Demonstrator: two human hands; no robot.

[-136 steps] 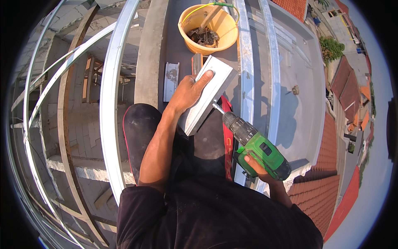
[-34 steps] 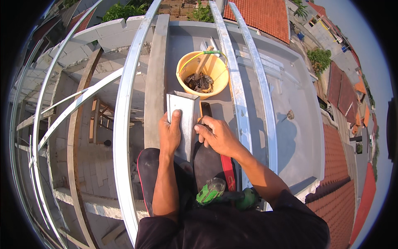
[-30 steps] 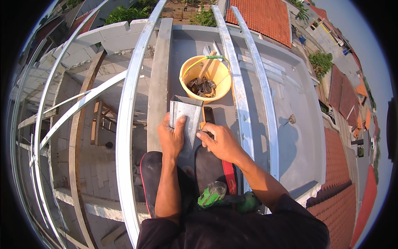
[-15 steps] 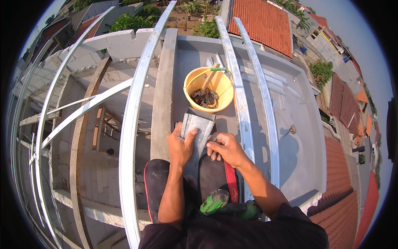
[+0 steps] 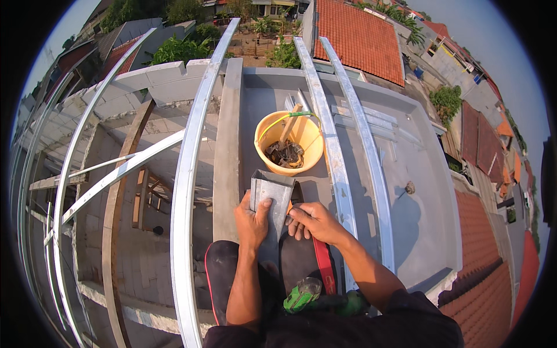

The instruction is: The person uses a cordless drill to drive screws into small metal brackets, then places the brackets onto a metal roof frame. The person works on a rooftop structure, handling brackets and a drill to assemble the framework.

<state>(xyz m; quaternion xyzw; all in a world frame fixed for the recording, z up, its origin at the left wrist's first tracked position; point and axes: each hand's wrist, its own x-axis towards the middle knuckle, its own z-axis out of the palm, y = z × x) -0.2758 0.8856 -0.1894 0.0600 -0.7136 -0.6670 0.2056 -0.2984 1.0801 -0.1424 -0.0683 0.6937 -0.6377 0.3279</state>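
- Gripping a short grey metal channel [image 5: 272, 192], the left hand [image 5: 252, 224] wraps its left side, thumb pressed on the upper face.
- The right hand [image 5: 313, 223] is at the opposite edge, fingers curled; something small and orange shows by the fingertips, but it is too small to tell whether they pinch it.
- The channel lies tilted above the person's lap, its hollow end pointing toward a yellow bucket [image 5: 312, 145].
- It looks thin-walled, so probably light and stiff, unlikely to break; its smooth faces may be slick and its cut end sharp. The long folded sides seem the best place to hold.
- Below is a grey concrete slab [image 5: 435, 235], with a raised concrete beam [image 5: 227, 145] along its left side.
- The bucket stands on the slab just beyond the channel, a wooden handle [image 5: 288, 126] leaning inside.
- A green power tool [image 5: 303, 292] rests against the right thigh.
- Long silvery rails [image 5: 189, 162] run on both sides. To the left, a block-walled space drops away; tiled roofs [image 5: 361, 40] and trees lie beyond, in sunlight.
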